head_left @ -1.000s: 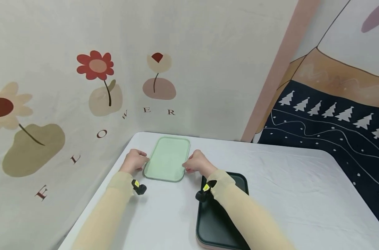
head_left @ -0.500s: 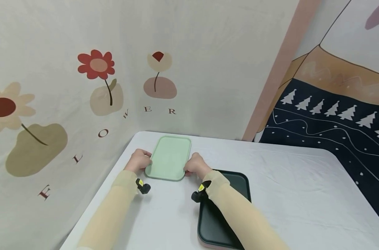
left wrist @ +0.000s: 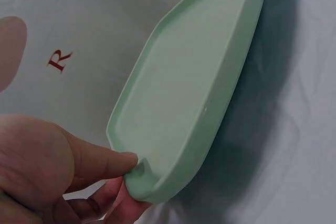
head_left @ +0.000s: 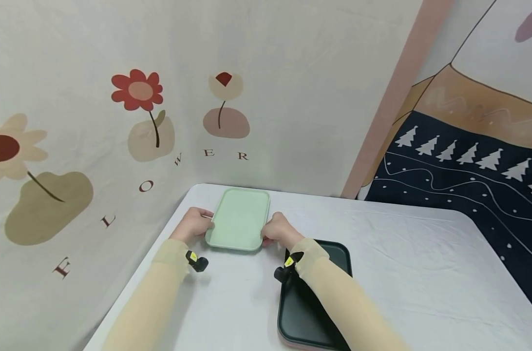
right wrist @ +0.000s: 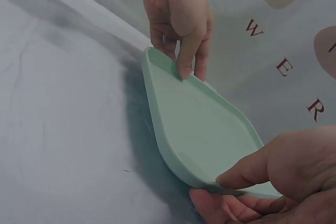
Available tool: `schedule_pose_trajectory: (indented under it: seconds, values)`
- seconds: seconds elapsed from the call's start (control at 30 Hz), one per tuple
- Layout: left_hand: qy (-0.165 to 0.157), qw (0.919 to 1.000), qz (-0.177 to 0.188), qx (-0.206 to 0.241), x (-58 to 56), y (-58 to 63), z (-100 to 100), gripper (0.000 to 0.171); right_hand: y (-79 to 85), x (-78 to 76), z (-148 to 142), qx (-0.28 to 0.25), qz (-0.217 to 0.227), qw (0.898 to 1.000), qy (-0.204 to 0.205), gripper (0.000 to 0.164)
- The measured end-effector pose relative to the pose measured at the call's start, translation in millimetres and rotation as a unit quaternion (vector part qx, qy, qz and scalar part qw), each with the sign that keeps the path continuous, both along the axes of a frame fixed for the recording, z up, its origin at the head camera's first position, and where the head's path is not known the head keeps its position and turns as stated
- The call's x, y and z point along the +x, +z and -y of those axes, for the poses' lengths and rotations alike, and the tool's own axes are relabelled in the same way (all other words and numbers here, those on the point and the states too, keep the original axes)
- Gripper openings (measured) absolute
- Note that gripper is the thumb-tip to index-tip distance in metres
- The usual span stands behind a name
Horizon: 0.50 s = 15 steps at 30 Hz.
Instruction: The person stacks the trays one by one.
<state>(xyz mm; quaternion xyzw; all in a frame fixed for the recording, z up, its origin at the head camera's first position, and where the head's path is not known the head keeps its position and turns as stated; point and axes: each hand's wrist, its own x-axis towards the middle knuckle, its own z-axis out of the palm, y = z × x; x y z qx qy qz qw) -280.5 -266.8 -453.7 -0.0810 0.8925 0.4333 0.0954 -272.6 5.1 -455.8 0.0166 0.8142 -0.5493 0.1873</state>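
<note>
A light green rectangular tray (head_left: 238,219) lies between both hands near the far left corner of the table in the head view. The left hand (head_left: 192,225) pinches its left rim, thumb on the inside and fingers underneath, as the left wrist view shows. On the opposite side the right hand (head_left: 280,231) grips the rim the same way, its thumb (right wrist: 244,174) over the edge in the right wrist view. A broad shadow under the tray (left wrist: 173,87) shows in both wrist views, with the tray raised off the white cloth. Nothing sits in the tray.
A dark green tray (head_left: 305,312), with a pinkish edge beneath it, lies under the right forearm. White cloth covers the table (head_left: 415,263). A flower-printed curtain (head_left: 292,122) stands along the back and left edges; a dark tree-printed cloth (head_left: 459,185) hangs at right.
The hands have closed on the green tray's sides, and it has shifted slightly away in the head view. The dark tray stays in place.
</note>
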Motion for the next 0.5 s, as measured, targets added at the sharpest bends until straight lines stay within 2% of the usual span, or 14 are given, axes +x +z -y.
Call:
schedule_pose_trajectory:
  seconds: [0.27,0.5]
  values:
    - [-0.001,0.9983,0.013,0.057,2.4,11.1,-6,0.044,11.0,1.4,-17,-0.031,0.008,0.999,0.001,0.030]
    - [-0.019,0.9956,0.007,0.091,10.9,25.3,-14,0.045,24.7,3.8,-37,-0.066,0.009,0.998,0.010,0.018]
